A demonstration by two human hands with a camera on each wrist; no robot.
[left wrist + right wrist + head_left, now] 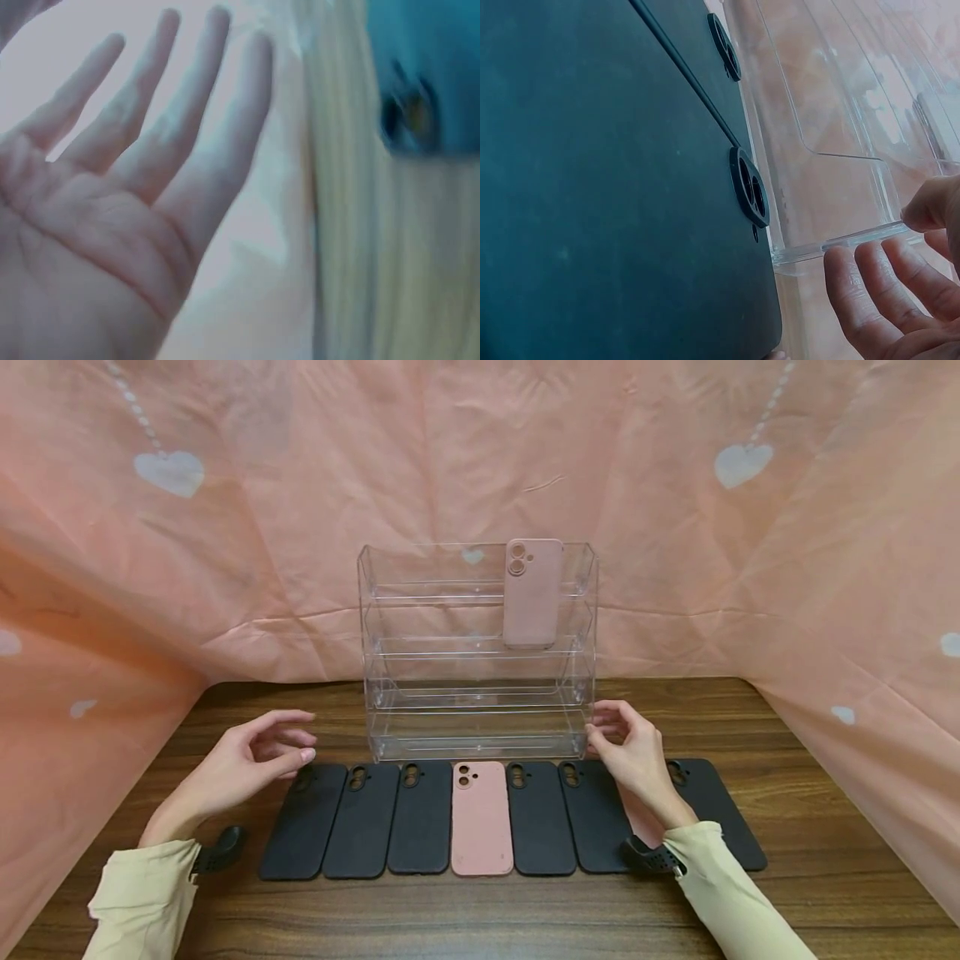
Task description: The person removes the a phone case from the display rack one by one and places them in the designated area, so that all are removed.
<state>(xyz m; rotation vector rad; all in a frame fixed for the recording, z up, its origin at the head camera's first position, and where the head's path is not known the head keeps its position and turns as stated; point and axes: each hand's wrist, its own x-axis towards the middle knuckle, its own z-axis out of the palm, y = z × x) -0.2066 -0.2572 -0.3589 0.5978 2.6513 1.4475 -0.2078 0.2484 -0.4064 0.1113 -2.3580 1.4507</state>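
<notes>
A clear acrylic tiered rack [480, 747] stands at the middle of the table. My right hand [633, 756] is at its lower right side, pinching the side panel [870, 236] between thumb and fingertips. A pink phone case [532, 602] leans upright on the rack's upper right. My left hand [251, 756] hovers over the top of the leftmost black phone case [303, 827], fingers relaxed and holding nothing. Along the rack's front lies a row of cases: several black ones, a pink phone case [482, 822] at the centre, and another pink one partly hidden under my right wrist.
The wooden table [480, 918] extends in front of the row and to both sides. Behind and beside it hangs a pink cloth [315, 527] with white hearts. The rightmost black phone case [720, 814] lies beside my right forearm.
</notes>
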